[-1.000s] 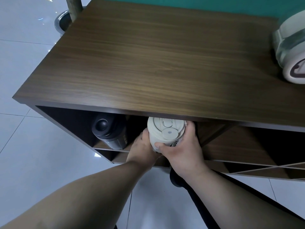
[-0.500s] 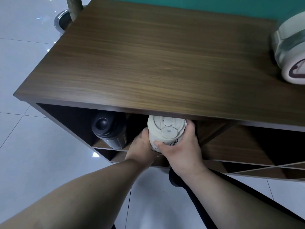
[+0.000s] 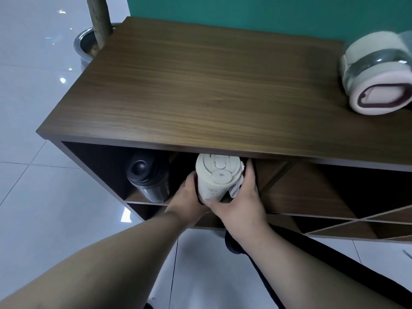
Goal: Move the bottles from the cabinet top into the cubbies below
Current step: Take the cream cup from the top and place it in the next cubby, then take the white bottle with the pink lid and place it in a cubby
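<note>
A cream bottle [image 3: 217,179] with a flip lid sits at the mouth of a cubby just under the front edge of the wooden cabinet top [image 3: 200,85]. My left hand [image 3: 189,199] grips its left side and my right hand [image 3: 240,201] wraps its right side and base. A black bottle [image 3: 147,177] lies in the cubby to the left, lid facing out. A large cream and pink bottle [image 3: 376,72] lies on its side on the cabinet top at the far right.
Cubbies [image 3: 334,192] with slanted dividers run to the right under the top. A teal wall [image 3: 245,12] backs the cabinet. A metal pot [image 3: 85,44] with a wooden trunk stands on the white tiled floor at the back left.
The view has pulled back and shifted, showing more of the cabinet. Both hands still hold the cream bottle at the cubby mouth, with the bottle tilted a little more upward.
</note>
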`<state>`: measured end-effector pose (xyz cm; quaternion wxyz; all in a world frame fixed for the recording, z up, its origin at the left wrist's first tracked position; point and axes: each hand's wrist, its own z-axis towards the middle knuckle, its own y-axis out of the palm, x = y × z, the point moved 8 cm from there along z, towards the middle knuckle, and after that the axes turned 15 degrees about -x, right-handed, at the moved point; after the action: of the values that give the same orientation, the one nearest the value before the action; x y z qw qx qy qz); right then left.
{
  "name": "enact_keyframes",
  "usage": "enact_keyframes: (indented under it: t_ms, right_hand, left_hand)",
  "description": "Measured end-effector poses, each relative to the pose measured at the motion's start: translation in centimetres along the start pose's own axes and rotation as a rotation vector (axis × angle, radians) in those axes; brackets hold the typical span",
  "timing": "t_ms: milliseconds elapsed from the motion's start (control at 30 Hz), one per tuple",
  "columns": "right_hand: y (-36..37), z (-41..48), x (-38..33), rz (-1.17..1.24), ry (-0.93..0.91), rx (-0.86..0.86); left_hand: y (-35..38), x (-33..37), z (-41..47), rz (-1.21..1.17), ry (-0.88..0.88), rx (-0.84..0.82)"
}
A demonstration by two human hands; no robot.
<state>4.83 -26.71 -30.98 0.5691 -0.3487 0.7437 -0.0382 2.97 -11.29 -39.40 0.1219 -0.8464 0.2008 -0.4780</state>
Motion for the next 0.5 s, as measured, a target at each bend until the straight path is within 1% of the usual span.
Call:
enact_keyframes:
  t_ms: [67, 167, 200, 300, 333, 400, 500]
  right_hand:
    - [-0.1, -1.2, 0.0, -0.106, 0.089, -0.040]
    - [-0.4, -2.8, -0.1, -0.220, 0.147, -0.104]
    - [-0.6, -3.5, -0.3, -0.235, 0.163, -0.126]
    - [-1.8, -5.9, -0.8, -0.244, 0.168, -0.157]
    - [-2.6, -6.8, -1.1, -0.242, 0.164, -0.136]
    - [-4.5, -8.8, -1.5, -0.222, 0.147, -0.041]
    - [-7.7, -12.1, -1.9, -0.134, 0.132, 0.096]
  left_hand:
    - [-0.2, -0.9, -0.5, -0.013, -0.047, -0.028]
    - [0.5, -3.5, 0.0, -0.037, -0.114, -0.102]
    - [0.4, -3.0, -0.8, -0.013, -0.129, -0.128]
    - [0.9, 1.6, -5.7, 0.055, -0.146, -0.248]
    - [1.1, 2.7, -7.2, 0.084, -0.150, -0.285]
    - [0.8, 4.5, -9.0, 0.111, -0.103, -0.255]
    - [1.1, 7.6, -11.8, -0.001, 0.012, -0.198]
